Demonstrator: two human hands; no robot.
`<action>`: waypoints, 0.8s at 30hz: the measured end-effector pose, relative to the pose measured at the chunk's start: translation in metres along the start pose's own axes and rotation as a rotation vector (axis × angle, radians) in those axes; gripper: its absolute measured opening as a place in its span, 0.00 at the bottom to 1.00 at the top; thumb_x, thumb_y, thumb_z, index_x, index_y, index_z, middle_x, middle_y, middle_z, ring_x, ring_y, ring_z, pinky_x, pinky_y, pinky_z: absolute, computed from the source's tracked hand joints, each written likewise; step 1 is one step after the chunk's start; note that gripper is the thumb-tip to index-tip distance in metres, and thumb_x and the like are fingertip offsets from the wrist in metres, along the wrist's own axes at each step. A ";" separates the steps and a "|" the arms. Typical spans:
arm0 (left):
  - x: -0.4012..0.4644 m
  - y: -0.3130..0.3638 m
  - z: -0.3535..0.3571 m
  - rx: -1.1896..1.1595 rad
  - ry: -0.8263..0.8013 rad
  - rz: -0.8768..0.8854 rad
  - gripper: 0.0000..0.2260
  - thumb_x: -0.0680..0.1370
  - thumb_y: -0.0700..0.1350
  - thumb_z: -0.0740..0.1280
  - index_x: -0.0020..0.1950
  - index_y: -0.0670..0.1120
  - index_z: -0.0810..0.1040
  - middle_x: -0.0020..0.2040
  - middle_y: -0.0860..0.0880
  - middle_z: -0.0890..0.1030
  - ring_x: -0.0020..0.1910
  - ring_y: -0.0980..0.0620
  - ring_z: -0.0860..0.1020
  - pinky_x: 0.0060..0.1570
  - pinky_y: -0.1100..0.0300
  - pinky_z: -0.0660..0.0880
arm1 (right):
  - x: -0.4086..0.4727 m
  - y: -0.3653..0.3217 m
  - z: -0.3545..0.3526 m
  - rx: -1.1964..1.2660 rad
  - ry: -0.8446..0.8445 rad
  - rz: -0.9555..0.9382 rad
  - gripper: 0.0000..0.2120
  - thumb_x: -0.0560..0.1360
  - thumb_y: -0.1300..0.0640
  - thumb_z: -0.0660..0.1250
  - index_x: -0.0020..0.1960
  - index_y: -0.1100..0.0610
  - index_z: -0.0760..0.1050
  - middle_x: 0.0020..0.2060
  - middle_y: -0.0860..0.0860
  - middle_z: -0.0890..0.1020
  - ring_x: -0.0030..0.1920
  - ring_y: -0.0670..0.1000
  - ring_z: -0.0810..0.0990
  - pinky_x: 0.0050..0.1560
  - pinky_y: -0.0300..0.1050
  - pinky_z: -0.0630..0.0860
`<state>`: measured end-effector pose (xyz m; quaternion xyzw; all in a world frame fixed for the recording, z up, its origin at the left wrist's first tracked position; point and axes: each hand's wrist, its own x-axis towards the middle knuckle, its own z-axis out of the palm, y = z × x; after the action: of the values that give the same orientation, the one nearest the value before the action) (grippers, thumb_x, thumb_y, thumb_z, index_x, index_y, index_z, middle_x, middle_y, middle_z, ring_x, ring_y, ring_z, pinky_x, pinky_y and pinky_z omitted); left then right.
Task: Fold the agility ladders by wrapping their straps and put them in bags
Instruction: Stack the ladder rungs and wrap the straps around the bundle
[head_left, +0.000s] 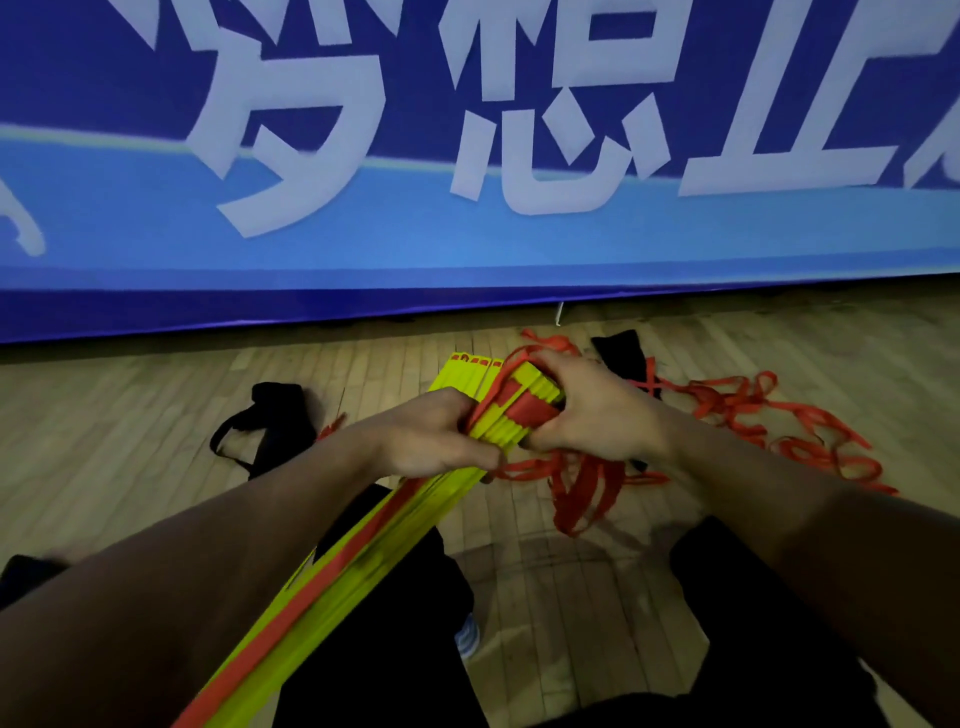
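A stack of yellow ladder rungs runs from the lower left up to the middle of the view, with a red strap crossing its far end. My left hand grips the stack just below that end. My right hand holds the far end, fingers curled round the rungs and the red strap. Loose red strap hangs under my right wrist. A second bundle of yellow rungs lies on the floor behind my hands. One black bag lies to the left, another black bag behind my right hand.
A heap of tangled red straps spreads over the wooden floor on the right. A blue banner with large white characters stands along the far edge. My dark-clothed legs fill the bottom of the view.
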<state>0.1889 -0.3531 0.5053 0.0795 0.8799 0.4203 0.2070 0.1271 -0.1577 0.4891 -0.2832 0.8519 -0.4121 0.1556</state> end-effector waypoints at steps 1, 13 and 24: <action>-0.001 -0.001 0.000 -0.023 0.000 0.000 0.04 0.77 0.38 0.70 0.50 0.46 0.82 0.44 0.50 0.85 0.40 0.61 0.83 0.40 0.72 0.76 | 0.001 0.001 -0.003 -0.021 -0.028 0.016 0.31 0.65 0.59 0.81 0.64 0.50 0.72 0.47 0.52 0.86 0.45 0.57 0.86 0.47 0.63 0.82; 0.007 -0.008 0.017 -0.293 -0.023 -0.057 0.11 0.70 0.40 0.69 0.50 0.39 0.78 0.41 0.39 0.79 0.38 0.44 0.81 0.32 0.56 0.78 | -0.011 0.010 -0.018 0.163 -0.211 0.074 0.14 0.73 0.51 0.75 0.56 0.51 0.79 0.46 0.56 0.86 0.39 0.52 0.86 0.43 0.51 0.84; 0.005 -0.008 0.030 -0.068 -0.057 0.001 0.05 0.74 0.34 0.71 0.42 0.41 0.77 0.26 0.47 0.75 0.21 0.49 0.74 0.26 0.57 0.75 | -0.010 0.000 -0.043 0.169 0.067 0.097 0.20 0.76 0.41 0.66 0.35 0.55 0.80 0.24 0.51 0.76 0.20 0.45 0.69 0.23 0.35 0.64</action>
<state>0.1977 -0.3354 0.4812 0.0848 0.8589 0.4474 0.2341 0.1134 -0.1256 0.5153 -0.2135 0.8315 -0.4837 0.1703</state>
